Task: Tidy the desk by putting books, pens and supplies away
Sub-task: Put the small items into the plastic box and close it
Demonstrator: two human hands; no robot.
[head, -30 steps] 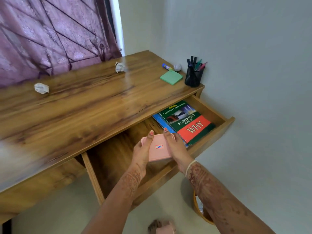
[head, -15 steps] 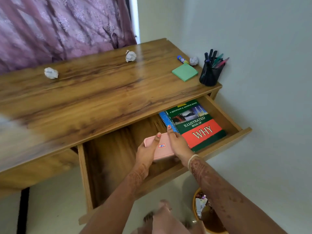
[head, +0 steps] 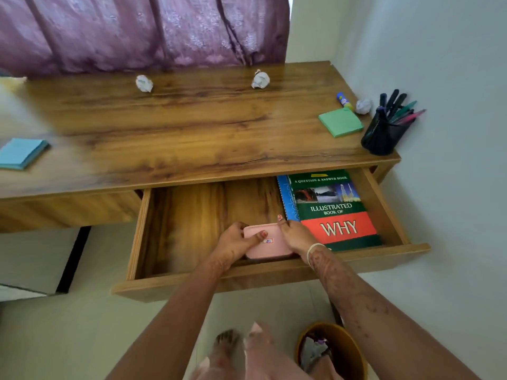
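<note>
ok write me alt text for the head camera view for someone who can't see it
A person's left hand and right hand hold a small pink case inside the open desk drawer, beside a green and red book. On the wooden desk top sit a black pen holder, green sticky notes, a blue notepad and three crumpled paper balls.

A purple curtain (head: pixel 137 31) hangs above; a brown bin (head: pixel 349 352) sits below.
</note>
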